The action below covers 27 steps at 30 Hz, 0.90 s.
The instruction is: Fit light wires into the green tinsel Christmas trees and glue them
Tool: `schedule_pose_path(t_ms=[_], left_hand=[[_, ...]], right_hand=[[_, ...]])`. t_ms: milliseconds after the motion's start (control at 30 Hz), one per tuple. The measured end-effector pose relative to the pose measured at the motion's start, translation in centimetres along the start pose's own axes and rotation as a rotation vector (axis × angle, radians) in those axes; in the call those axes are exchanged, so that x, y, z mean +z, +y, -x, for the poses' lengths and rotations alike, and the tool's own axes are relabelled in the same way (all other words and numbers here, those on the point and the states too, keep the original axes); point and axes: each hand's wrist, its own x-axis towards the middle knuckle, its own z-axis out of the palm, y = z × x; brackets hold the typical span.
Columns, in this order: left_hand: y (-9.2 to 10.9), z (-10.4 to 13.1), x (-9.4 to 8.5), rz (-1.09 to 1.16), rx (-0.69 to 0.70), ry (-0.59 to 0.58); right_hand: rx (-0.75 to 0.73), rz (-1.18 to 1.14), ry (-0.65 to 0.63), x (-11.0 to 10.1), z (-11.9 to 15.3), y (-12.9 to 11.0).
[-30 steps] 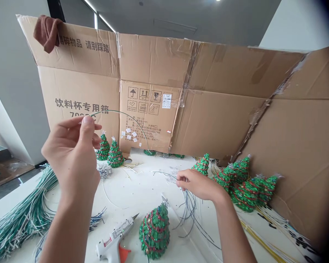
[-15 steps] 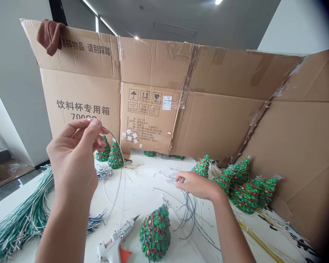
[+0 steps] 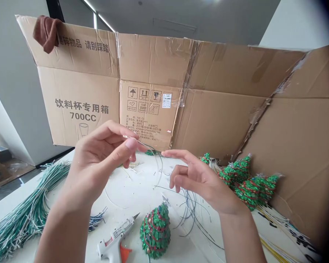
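Thin green and whitish wires [image 3: 161, 165] curve down from the pinched thumb and forefinger of my left hand [image 3: 97, 160], held up above the table. Close by on the right is my right hand [image 3: 201, 179], its index finger stretched towards the wires and its other fingers loosely bent. Whether that fingertip touches them I cannot tell. Below the hands stands a small tinsel Christmas tree [image 3: 155, 230], green with red garlands. A white glue gun [image 3: 116, 237] with an orange trigger lies left of the tree.
Cardboard panels [image 3: 219, 120] wall off the back and right. Several more tinsel trees [image 3: 249, 190] stand at the right. A large bundle of green and white wires [image 3: 30, 208] lies at the left, loose dark wires [image 3: 190, 208] at centre right, and yellow strands [image 3: 274, 248] at lower right.
My left hand has moved right with the wires. My right hand has risen from the loose wires on the table towards the left hand, its fingers now more spread.
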Motion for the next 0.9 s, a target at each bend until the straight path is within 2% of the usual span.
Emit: schedule_pose_path(t_ms=[133, 267, 367, 667, 767, 900], left_hand=[[0.2, 0.5, 0.5, -0.046, -0.006, -0.111], [0.2, 0.6, 0.8, -0.050, -0.017, -0.120], [0.0, 0.3, 1.0, -0.016, 0.006, -0.028], [0.8, -0.7, 1.7, 0.205, 0.196, 0.403], [1.1, -0.8, 1.2, 0.236, 0.221, 0.490], [1.1, -0.9, 0.5, 0.236, 0.227, 0.555]], right_hand=[[0.025, 0.019, 0.025, 0.8, 0.0, 0.0], [-0.009, 0.072, 0.036, 0.8, -0.3, -0.1], [-0.017, 0.109, 0.064, 0.5, -0.4, -0.2], [-0.103, 0.184, 0.077, 0.9, 0.0, -0.6], [-0.066, 0.271, 0.071, 0.6, 0.4, -0.8], [0.052, 0.450, -0.005, -0.3, 0.9, -0.9]])
